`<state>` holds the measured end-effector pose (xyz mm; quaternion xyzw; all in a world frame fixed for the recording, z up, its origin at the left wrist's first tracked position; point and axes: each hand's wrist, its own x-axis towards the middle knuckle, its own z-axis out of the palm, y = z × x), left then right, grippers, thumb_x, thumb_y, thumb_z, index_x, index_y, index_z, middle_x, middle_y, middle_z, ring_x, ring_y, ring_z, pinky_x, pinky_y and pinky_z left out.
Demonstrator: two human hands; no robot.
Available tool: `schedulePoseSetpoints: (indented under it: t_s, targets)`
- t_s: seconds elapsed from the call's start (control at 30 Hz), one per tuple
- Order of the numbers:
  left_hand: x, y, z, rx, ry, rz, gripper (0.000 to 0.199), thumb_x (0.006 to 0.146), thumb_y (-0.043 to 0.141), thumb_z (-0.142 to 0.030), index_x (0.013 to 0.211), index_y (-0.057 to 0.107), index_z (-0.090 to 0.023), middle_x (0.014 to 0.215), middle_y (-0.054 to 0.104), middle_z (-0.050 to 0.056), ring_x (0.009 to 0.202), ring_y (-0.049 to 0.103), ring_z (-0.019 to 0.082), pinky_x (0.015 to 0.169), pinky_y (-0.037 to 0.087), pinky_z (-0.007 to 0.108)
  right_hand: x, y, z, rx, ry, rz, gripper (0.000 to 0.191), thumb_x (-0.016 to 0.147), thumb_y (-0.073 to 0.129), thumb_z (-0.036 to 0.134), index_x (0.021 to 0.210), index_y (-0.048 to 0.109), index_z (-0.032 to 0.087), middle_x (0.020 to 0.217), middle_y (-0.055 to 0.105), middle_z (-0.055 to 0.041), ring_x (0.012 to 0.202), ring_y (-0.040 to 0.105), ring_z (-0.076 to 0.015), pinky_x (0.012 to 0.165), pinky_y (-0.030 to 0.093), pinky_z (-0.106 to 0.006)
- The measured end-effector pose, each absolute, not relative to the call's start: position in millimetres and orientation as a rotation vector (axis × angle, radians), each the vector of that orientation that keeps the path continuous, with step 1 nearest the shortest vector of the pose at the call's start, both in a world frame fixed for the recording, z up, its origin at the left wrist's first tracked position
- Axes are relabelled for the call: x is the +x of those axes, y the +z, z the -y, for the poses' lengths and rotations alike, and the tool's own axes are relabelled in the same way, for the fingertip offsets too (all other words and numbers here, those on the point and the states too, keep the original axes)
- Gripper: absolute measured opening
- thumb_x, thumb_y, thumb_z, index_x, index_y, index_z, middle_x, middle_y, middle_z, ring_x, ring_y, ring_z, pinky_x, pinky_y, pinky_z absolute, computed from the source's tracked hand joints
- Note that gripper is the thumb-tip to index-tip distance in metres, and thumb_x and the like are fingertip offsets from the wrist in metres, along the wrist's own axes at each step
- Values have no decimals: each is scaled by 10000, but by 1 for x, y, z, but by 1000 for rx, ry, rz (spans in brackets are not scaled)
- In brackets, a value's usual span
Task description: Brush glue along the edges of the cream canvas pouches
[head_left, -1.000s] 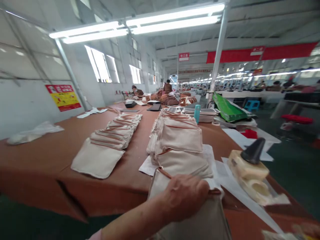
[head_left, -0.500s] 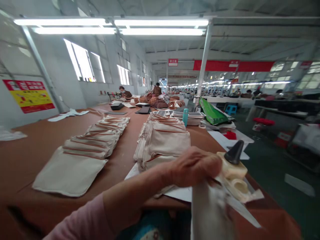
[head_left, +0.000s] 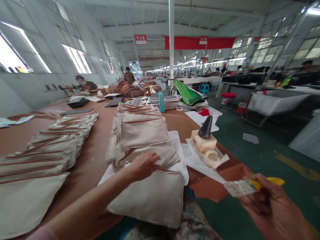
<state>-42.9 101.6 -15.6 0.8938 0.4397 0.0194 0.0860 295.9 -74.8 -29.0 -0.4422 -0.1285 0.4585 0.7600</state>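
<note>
My left hand (head_left: pixel 145 165) is at the upper edge of a beige fabric pouch (head_left: pixel 152 196) with a brown edge strip, its fingers seeming to grip that edge. The pouch slants over the table's near edge above my lap. My right hand (head_left: pixel 272 203), out to the right past the table, is closed around a flat paintbrush (head_left: pixel 250 186) with a yellow handle and whitish, caked bristles. Beyond my left hand lies a pile of similar pouches (head_left: pixel 145 130). A cream plastic container (head_left: pixel 203 141) with a black cone-shaped top and a round opening stands between the two hands.
More overlapping pouches (head_left: pixel 37 186) lie in a row at the left. White paper (head_left: pixel 178 160) is under the middle pile. Farther back are a teal bottle (head_left: pixel 161 102), stacked trays (head_left: pixel 165 100) and a green bag (head_left: pixel 188 93). A co-worker (head_left: pixel 86 85) sits at the far left.
The view has turned right. My left hand has moved left and lowered the pouch from an upright position to a slanted one. My right hand with the paintbrush now shows clearly at the right.
</note>
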Motion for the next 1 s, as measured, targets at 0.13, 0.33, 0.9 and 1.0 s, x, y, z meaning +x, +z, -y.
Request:
schedulePoseSetpoints:
  t_s: [0.13,0.33,0.9,1.0]
  targets:
    - [27,-64,-87,2573,23,-1194,249,893,583,-382,1048,689,-218,1079,692,111,1042,639,295,888,458,379,283,-36,73,-893,1094,69,345,688,862,230,701,520,188,556,313,86,401,249,-57,335,328,-152]
    - [38,-72,-94,2335,-6,-1148,201,845,592,-308,853,742,-174,855,740,72,799,664,229,670,446,277,284,-68,76,-888,1127,73,373,677,866,188,655,493,176,553,374,79,406,243,-44,374,345,-154]
    - [12,-23,-12,1893,602,-820,140,827,636,-174,925,735,-173,875,614,33,777,595,141,673,457,212,223,-51,43,-1037,968,731,353,847,777,489,882,618,175,574,440,39,476,376,-122,420,292,-215]
    - [11,-24,-3,1962,694,-798,161,823,625,-124,921,737,-185,850,611,27,751,588,130,663,453,209,233,-53,41,-1081,912,754,333,867,766,474,924,616,182,592,460,37,495,404,-133,433,311,-217]
